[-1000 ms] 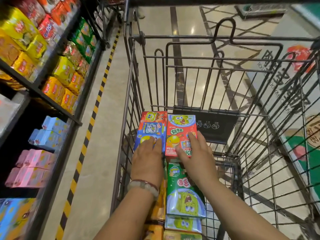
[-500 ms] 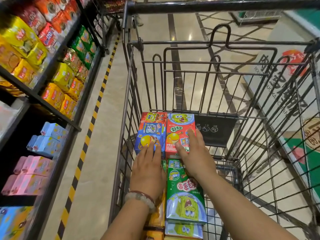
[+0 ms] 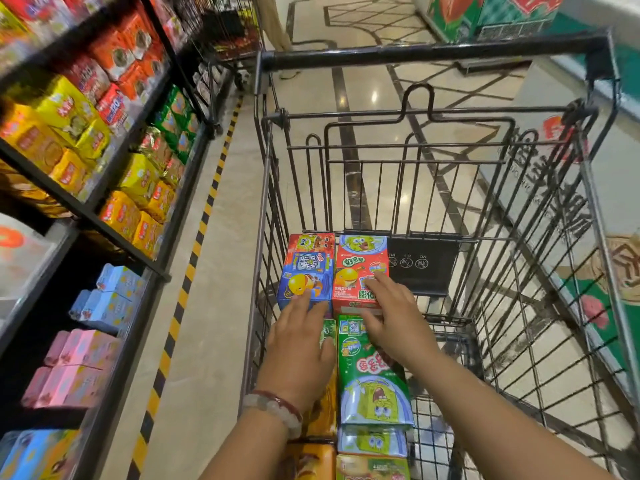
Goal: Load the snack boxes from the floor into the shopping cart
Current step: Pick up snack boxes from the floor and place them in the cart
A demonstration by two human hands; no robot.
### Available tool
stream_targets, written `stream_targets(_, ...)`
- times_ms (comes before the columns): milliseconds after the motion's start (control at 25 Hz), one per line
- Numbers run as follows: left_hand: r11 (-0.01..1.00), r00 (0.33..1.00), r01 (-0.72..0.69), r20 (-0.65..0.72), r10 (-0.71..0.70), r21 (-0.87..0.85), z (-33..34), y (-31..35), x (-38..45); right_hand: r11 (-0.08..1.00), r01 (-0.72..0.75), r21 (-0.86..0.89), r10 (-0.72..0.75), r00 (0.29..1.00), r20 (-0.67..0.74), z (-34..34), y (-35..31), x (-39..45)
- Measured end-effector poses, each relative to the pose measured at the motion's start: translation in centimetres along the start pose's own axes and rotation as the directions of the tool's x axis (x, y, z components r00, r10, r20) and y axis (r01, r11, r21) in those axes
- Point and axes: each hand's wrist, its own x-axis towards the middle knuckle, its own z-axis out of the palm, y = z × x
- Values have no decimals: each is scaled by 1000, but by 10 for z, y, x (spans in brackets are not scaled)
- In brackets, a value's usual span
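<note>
Head view: flat, straight fingers of both hands (image 3: 301, 344) (image 3: 391, 320) on glossy rectangular cardboard snack boxes (image 3: 360, 271).

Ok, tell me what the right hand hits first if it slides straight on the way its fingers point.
The right hand already rests on the red snack box. Beyond that box stands the cart's black placard and wire end wall, probably met next; depth is unclear.

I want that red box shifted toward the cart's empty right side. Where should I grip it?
Take the red box from above, across its long side edges. It lies flat, the blue box tight against its left, so slip the thumb in there; its right edge is free.
</note>
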Motion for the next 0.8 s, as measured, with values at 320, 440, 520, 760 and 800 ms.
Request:
stream_targets(320, 987, 985, -157, 67, 160, -43, -76, 4, -26, 991, 72, -114, -48, 978, 204, -68, -34, -17)
stream_targets(440, 971, 966, -236, 102, 238, -40, -132, 7, -20, 970, 153, -189, -109, 968, 224, -115, -76, -19)
stream_targets(520, 964, 961, -265, 74, 265, -3, -174, 10, -21, 929, 237, -283, -174, 957, 232, -150, -109, -21)
stream_targets(760, 902, 910, -411, 2, 414, 136, -279, 21, -56, 680, 475, -558, -398, 879, 264, -244, -202, -55)
stream_targets(800, 889, 902, -425, 5, 431, 172, -295, 23, -66, 664, 486, -569, -406, 873, 271, -258, -215, -63)
